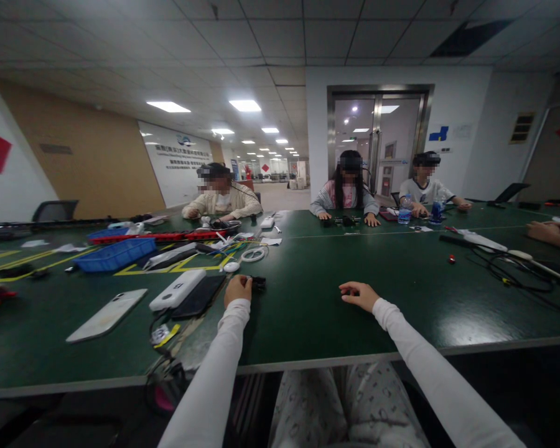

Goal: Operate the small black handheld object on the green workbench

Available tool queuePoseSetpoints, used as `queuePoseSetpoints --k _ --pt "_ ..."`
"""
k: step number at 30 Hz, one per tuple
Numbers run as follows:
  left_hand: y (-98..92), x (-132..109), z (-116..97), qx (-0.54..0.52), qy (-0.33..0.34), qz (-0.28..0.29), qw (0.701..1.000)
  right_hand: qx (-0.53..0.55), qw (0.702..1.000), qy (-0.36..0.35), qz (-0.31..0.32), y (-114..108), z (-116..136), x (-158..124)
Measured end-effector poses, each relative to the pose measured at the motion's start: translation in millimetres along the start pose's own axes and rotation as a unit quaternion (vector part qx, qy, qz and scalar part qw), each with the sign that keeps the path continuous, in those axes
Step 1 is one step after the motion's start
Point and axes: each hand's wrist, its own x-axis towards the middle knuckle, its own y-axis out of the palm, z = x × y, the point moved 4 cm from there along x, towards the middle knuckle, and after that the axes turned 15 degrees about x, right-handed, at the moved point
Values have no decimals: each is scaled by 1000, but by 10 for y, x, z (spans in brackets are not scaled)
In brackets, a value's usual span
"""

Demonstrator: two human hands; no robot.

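Observation:
My left hand [238, 290] rests on the green table with its fingers curled closed. A small black object [259, 284] sticks out at its fingertips; its kind is too dark and small to tell. Over the table to the right is my right hand [361, 295], its fingers loosely bent and thumb apart, with nothing plainly in it. Left of my left hand lie a black flat tablet-like slab [200, 297] and a white power bank [177, 290]. Farther left is a white phone [107, 316].
A blue tray [116, 255], a coiled white cable [253, 254] and a red rail [168, 237] lie to the left. Black cables [508, 267] and a small red item [452, 259] are on the right. Several people sit around the table; a water bottle [404, 210] stands opposite.

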Motion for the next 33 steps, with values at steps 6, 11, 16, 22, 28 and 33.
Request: queuePoseSetpoints --k 6,11,16,22,28,33 --pt "26 -17 -43 -10 0 32 999 -1 1000 -1 2 -6 12 -11" --pt "65 -28 -68 -14 10 60 998 -9 1000 -9 -4 -4 -19 8" --pt "53 -26 -75 -24 11 55 998 -11 1000 -8 -8 -7 -60 32" --pt "-59 -35 -99 -13 31 2 999 -12 1000 -9 -6 -8 -57 26" --pt "-76 -50 -89 -20 17 5 1000 -5 1000 1 2 -7 -58 16" --pt "22 -9 -54 -30 10 29 999 -6 1000 -6 0 -14 -85 28"
